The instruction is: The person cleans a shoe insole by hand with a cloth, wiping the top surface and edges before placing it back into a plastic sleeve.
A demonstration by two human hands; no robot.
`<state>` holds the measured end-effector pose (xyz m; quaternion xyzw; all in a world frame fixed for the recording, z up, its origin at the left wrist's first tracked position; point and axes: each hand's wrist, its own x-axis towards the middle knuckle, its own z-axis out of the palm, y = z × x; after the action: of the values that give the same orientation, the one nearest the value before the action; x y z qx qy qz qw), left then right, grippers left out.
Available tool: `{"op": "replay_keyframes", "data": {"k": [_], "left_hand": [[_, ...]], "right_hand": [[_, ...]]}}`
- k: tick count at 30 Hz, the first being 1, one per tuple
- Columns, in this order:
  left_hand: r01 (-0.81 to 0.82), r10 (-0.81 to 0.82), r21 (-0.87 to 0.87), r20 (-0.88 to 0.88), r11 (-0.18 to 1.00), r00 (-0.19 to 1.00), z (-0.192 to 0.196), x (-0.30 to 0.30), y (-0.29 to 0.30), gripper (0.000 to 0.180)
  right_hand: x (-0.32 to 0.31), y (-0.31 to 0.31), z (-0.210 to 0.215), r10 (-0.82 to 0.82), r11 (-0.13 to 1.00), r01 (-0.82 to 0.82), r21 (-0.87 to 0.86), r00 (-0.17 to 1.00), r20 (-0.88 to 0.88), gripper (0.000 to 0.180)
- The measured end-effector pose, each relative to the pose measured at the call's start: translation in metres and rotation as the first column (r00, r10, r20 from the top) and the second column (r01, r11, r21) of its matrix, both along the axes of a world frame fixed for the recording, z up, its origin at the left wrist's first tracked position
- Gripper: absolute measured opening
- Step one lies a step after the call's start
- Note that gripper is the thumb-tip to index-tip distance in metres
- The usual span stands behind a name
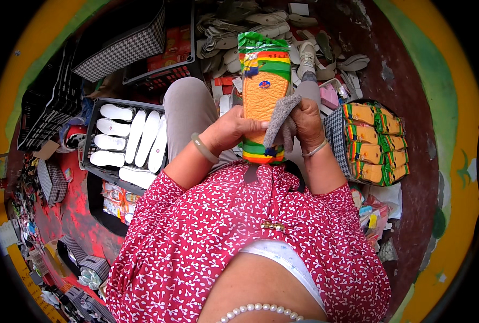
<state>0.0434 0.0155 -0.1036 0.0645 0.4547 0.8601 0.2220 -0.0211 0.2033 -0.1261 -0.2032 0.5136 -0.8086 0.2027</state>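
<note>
In front of my lap stands a pack of tan insoles (261, 99) in a clear wrapper with green, yellow and red bands. My left hand (234, 126) grips its left side, thumb laid across the front. A grey cloth (282, 119) is bunched in my right hand (308, 123), its folds lying against the pack's right side and covering part of it. To the right, a checked basket (335, 141) holds several similar packs of insoles (366, 152). On the left, white insoles (136, 134) lie in rows in a dark crate (93, 126).
Behind my knees, many loose insoles (223, 43) and a worn shoe (307, 56) are heaped on the floor. A black crate (161, 72) and a large checked basket (126, 46) stand at the far left. Smaller checked boxes (51, 182) and clutter line the left side.
</note>
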Motion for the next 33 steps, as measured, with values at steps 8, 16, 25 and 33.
{"op": "replay_keyframes", "data": {"k": [8, 16, 25, 33], "left_hand": [[-0.003, 0.006, -0.080, 0.038, 0.997, 0.999, 0.000, -0.001, -0.001, 0.045], [-0.190, 0.191, -0.045, 0.017, 0.981, 0.981, 0.008, -0.001, -0.020, 0.034], [-0.114, 0.080, -0.287, -0.130, 0.951, 0.988, 0.012, -0.010, -0.016, 0.033], [-0.208, 0.156, -0.362, -0.168, 0.909, 0.973, 0.009, -0.008, -0.011, 0.036]], "right_hand": [[-0.007, 0.013, 0.001, 0.142, 0.990, -0.142, 0.015, 0.990, 0.009, 0.020], [-0.031, 0.054, -0.007, 0.020, 0.999, -0.016, -0.049, 0.996, 0.082, 0.032], [-0.016, 0.005, 0.011, 0.413, 0.845, -0.401, 0.354, 0.910, 0.045, 0.041], [-0.006, -0.006, 0.011, 0.380, 0.842, -0.304, 0.445, 0.920, -0.090, 0.019]]}}
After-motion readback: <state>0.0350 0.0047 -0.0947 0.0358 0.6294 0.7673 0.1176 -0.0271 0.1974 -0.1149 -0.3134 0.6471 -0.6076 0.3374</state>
